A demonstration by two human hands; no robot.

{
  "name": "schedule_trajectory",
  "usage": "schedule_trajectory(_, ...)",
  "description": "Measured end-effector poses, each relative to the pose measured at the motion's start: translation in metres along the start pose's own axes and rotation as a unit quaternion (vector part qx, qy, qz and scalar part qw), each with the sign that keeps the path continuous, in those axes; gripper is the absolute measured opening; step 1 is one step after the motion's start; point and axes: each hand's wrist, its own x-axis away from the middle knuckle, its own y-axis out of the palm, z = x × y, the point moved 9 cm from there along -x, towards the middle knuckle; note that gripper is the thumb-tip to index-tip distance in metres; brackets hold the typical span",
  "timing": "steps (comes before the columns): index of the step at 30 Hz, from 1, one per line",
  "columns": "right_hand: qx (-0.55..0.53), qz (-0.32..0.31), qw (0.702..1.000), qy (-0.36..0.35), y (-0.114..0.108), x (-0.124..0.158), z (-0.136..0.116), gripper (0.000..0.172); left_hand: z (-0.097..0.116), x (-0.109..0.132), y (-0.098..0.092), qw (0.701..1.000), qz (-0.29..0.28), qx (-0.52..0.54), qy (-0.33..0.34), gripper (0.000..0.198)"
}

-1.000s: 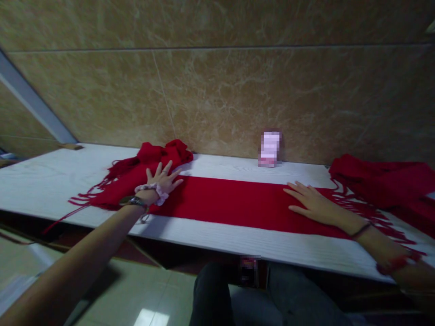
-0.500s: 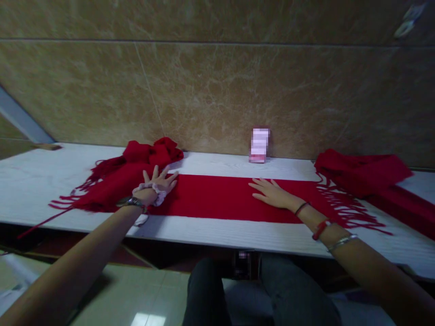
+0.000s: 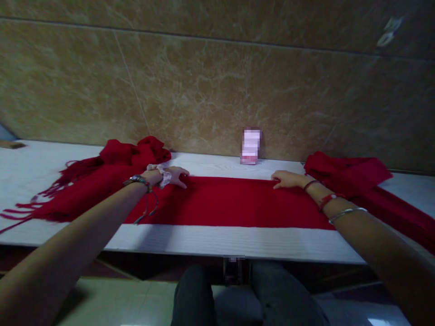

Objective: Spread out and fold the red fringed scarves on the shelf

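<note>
A red scarf [image 3: 224, 203] lies flat and stretched out sideways along a white tabletop. At the left part of its far edge, my left hand [image 3: 177, 175] has its fingers bent over the edge and its thumb on the cloth. My right hand [image 3: 287, 179] grips the same edge farther right, fingers curled and thumb low. The fingertips of both hands are partly hidden. Left of my left hand is a bunched red scarf with fringe [image 3: 118, 156]. Beyond my right wrist is a folded red cloth [image 3: 350, 174].
A small pixelated pink-and-white item [image 3: 250, 146] stands against the tiled wall [image 3: 210, 90] behind the table. A brown block [image 3: 12, 144] sits at the far left. The table's front edge [image 3: 190, 256] runs above my knees [image 3: 193, 294].
Both hands have gone from lying flat and spread on the scarf to curling at its far edge. They have moved toward the wall, and the view has shifted slightly right.
</note>
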Motion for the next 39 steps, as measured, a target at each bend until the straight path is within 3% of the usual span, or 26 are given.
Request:
schedule_trajectory(5, 0.016, 0.024, 0.999, -0.033, -0.017, 0.018, 0.006, 0.009, 0.007, 0.005, -0.017, 0.999, -0.017, -0.040, 0.012, 0.031)
schedule_trajectory(8, 0.026, 0.131, 0.989, -0.060, -0.037, 0.055, 0.003, 0.014, 0.022, 0.027, -0.027, 0.997, 0.004, -0.062, 0.043, 0.025)
schedule_trajectory(10, 0.025, 0.198, 0.978, -0.064, -0.039, 0.088, -0.002, 0.017, 0.038, 0.051, -0.025, 0.994, 0.040, -0.067, 0.080, 0.027)
schedule_trajectory(14, 0.044, 0.225, 0.967, -0.111, 0.001, 0.150, -0.024, 0.021, 0.068, 0.104, 0.006, 0.986, 0.105, -0.049, 0.119, 0.030)
schedule_trajectory(17, 0.074, 0.255, 0.956, -0.128, 0.030, 0.177, -0.033, 0.024, 0.081, 0.129, 0.022, 0.976, 0.184, -0.028, 0.117, 0.031)
schedule_trajectory(20, 0.079, 0.269, 0.954, -0.106, 0.040, 0.176, -0.029, 0.023, 0.076, 0.127, 0.028, 0.973, 0.208, -0.040, 0.092, 0.030)
schedule_trajectory(24, 0.072, 0.236, 0.967, -0.063, 0.036, 0.141, -0.021, 0.021, 0.053, 0.085, 0.027, 0.981, 0.144, -0.118, 0.059, 0.028)
schedule_trajectory(28, 0.097, 0.178, 0.979, 0.002, 0.021, 0.105, -0.017, 0.019, 0.029, 0.041, 0.009, 0.979, 0.119, -0.163, 0.015, 0.030)
schedule_trajectory(30, 0.111, 0.162, 0.980, 0.042, 0.009, 0.099, -0.011, 0.021, 0.022, 0.032, -0.004, 0.982, 0.118, -0.146, 0.000, 0.031)
schedule_trajectory(33, 0.106, 0.186, 0.973, 0.086, -0.009, 0.110, 0.002, 0.027, 0.019, 0.043, -0.025, 0.983, 0.157, -0.097, 0.008, 0.031)
schedule_trajectory(35, 0.093, 0.214, 0.969, 0.085, -0.011, 0.125, 0.007, 0.031, 0.020, 0.062, -0.028, 0.981, 0.177, -0.075, 0.019, 0.030)
schedule_trajectory(39, 0.081, 0.204, 0.975, -0.031, 0.026, 0.152, -0.004, 0.034, 0.035, 0.097, 0.006, 0.987, 0.138, -0.051, 0.063, 0.032)
